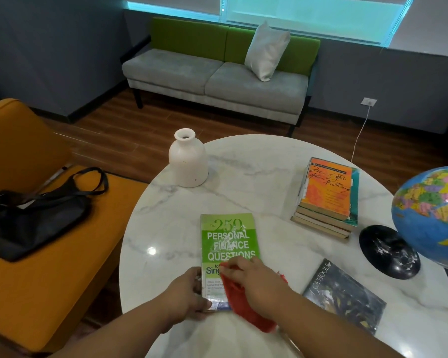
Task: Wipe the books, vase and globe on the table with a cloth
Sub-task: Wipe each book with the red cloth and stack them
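Now our left hand (189, 293) pinches the green book (229, 241) by its edge; our right hand (254, 282) clutches the red cloth (241, 303) atop

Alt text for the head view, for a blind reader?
The right hand holds a red cloth on a green book gripped by the left hand, on a marble table. A white vase, book stack, dark book and globe sit nearby.
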Motion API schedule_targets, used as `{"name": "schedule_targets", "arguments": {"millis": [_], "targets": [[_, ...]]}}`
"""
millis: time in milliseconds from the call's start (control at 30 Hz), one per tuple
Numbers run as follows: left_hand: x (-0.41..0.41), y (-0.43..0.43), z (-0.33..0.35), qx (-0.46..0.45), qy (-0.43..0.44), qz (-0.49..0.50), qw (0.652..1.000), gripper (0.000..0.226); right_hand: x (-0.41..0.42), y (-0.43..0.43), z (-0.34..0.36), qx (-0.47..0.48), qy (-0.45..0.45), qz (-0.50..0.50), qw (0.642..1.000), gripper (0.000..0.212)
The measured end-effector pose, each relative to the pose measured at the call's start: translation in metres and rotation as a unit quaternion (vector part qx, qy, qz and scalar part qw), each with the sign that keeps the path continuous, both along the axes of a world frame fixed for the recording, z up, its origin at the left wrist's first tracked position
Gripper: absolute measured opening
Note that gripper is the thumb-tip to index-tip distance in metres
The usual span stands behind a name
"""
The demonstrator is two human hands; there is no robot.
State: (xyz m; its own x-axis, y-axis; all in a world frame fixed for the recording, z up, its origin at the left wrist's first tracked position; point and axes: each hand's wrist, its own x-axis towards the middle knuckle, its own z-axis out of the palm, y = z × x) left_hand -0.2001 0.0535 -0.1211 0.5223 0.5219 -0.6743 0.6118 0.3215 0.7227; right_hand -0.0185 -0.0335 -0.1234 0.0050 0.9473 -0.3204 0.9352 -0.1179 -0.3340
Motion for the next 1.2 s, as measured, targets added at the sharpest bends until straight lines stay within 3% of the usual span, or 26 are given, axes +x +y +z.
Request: {"name": "schedule_targets", "arguments": {"millis": [100,267,400,567,700,833,967,1033,1133,1200], "targets": [[0.003,0.0,0.002,-0.001,0.004,-0.007,1.0,0.064,0.008,0.006,0.001,-0.001,-0.041,-0.073,0.997,0.063],[0.001,-0.001,0.002,-0.002,0.005,-0.001,1.0,0.063,0.0,0.004,0.002,-0.008,-0.005,0.02,1.0,0.062],[0.002,-0.001,0.002,0.01,0.008,-0.018,1.0,0.066,0.011,0.007,0.003,-0.015,-0.058,-0.098,0.993,0.073],[0.0,0.001,0.0,0.004,0.006,-0.009,1.0,0.065,0.007,-0.005,0.008,0.003,-0.006,0.016,1.0,0.059],[0.001,0.001,0.0,-0.003,0.006,-0.012,1.0,0.067,0.022,-0.004,0.007,0.015,-0.038,-0.106,0.994,0.065],[0.001,0.001,0.0,-0.003,0.01,-0.01,1.0,0.066,0.017,-0.004,0.008,-0.008,-0.003,-0.023,1.0,0.058],[0.002,0.001,-0.001,-0.014,0.002,-0.007,1.0,0.067,0.032,0.003,0.005,-0.007,-0.04,-0.107,0.993,0.071],[0.002,0.0,0.0,-0.015,0.001,-0.008,1.0,0.066,0.027,0.007,0.006,-0.018,-0.067,-0.098,0.993,0.077],[0.001,0.001,0.001,-0.011,0.004,-0.012,1.0,0.066,0.023,0.007,0.005,-0.024,-0.027,-0.029,0.999,0.068],[0.001,0.001,0.001,-0.01,0.004,-0.013,1.0,0.066,0.033,0.01,0.002,-0.032,-0.024,-0.073,0.997,0.066]]}}
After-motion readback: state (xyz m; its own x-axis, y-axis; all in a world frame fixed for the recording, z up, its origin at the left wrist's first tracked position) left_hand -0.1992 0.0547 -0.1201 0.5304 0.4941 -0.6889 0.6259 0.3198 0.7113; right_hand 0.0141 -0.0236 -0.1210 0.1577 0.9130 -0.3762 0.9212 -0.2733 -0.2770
